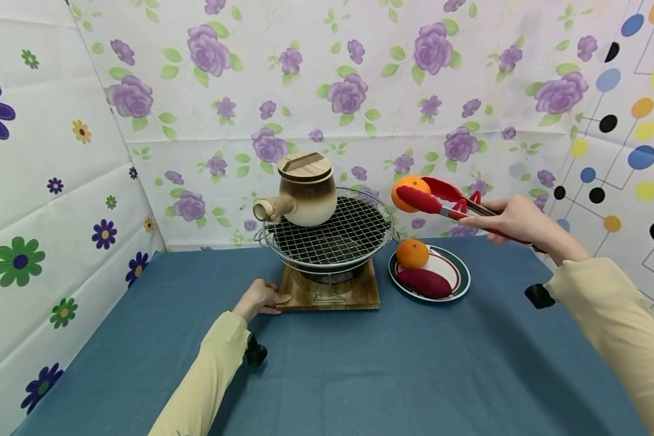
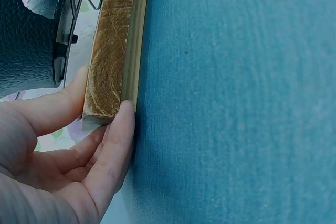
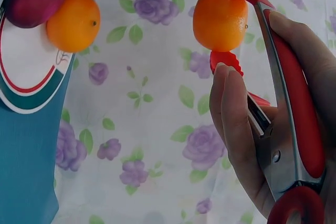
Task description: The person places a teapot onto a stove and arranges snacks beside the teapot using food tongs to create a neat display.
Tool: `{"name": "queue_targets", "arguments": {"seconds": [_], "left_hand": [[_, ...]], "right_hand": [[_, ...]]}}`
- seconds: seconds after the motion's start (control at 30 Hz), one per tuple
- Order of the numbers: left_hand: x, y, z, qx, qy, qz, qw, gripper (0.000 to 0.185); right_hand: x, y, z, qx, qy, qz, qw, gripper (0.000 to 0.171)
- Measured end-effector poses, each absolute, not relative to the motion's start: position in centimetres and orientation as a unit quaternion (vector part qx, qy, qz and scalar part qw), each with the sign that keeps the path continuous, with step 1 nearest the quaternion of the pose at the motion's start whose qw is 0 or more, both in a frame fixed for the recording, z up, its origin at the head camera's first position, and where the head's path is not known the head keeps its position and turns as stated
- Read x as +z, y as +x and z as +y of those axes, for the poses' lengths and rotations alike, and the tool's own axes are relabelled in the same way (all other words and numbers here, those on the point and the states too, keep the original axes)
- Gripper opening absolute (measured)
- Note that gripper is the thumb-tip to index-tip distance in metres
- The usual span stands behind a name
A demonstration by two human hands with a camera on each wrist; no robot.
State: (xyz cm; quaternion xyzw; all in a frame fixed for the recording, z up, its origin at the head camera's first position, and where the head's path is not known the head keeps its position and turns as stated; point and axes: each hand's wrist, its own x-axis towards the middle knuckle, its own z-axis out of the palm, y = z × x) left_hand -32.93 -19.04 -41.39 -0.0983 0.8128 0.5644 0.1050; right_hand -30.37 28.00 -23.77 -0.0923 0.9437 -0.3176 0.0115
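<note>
My right hand (image 1: 515, 219) grips red-handled tongs (image 3: 294, 103), and their red tips pinch an orange (image 3: 220, 19) in the air above the plate. On the plate (image 1: 460, 266) lie a second orange (image 1: 412, 253) and a dark red sweet potato (image 1: 425, 283). My left hand (image 1: 258, 297) holds the left front corner of the wooden base (image 1: 331, 297), thumb on top and fingers at its lower edge, as the left wrist view shows. Above that base stands a round grill with a wire mesh (image 1: 354, 233). A lidded clay teapot (image 1: 312, 197) sits on the mesh's left side.
The teapot's side handle (image 1: 272, 209) points left and forward beyond the mesh. A wire loop (image 1: 395, 235) sticks out from the grill toward the plate. Blue cloth (image 1: 327, 375) covers the table, and a flowered sheet (image 1: 240, 109) hangs close behind the grill.
</note>
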Motion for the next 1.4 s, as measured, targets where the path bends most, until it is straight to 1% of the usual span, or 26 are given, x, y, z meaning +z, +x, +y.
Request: {"name": "queue_targets", "arguments": {"seconds": [0.13, 0.33, 0.47, 0.57, 0.73, 0.97, 1.13, 1.27, 1.4], "left_hand": [[-41.4, -32.9, -19.0, 0.565, -0.098, 0.813, 0.103, 0.064], [-41.3, -32.8, -19.1, 0.564, -0.098, 0.813, 0.105, 0.065], [-41.3, -32.8, -19.1, 0.566, -0.100, 0.812, 0.103, 0.065], [-41.3, -32.8, -19.1, 0.566, -0.100, 0.812, 0.103, 0.065], [-41.4, -32.9, -19.1, 0.566, -0.099, 0.812, 0.103, 0.065], [-41.3, -32.8, -19.0, 0.563, -0.108, 0.813, 0.103, 0.065], [-41.3, -32.9, -18.9, 0.561, -0.110, 0.814, 0.101, 0.063], [-41.4, -33.0, -18.9, 0.560, -0.108, 0.815, 0.099, 0.063], [-41.5, -33.1, -18.9, 0.562, -0.110, 0.813, 0.101, 0.063]], "right_hand": [[-23.7, -30.5, 27.3, -0.319, -0.096, 0.943, 0.012, 0.087], [-23.3, -31.0, 26.0, -0.323, -0.105, 0.940, 0.021, 0.079], [-23.0, -31.3, 25.2, -0.318, -0.109, 0.941, 0.025, 0.087], [-22.9, -31.5, 24.5, -0.316, -0.106, 0.943, 0.021, 0.088], [-22.9, -31.8, 23.5, -0.321, -0.107, 0.941, 0.014, 0.082], [-22.9, -32.0, 22.4, -0.318, -0.114, 0.941, 0.006, 0.068], [-23.0, -32.1, 21.7, -0.325, -0.115, 0.939, 0.003, 0.065], [-23.2, -32.3, 21.2, -0.332, -0.121, 0.936, 0.001, 0.058], [-23.3, -32.7, 20.7, -0.335, -0.131, 0.933, 0.001, 0.055]]}}
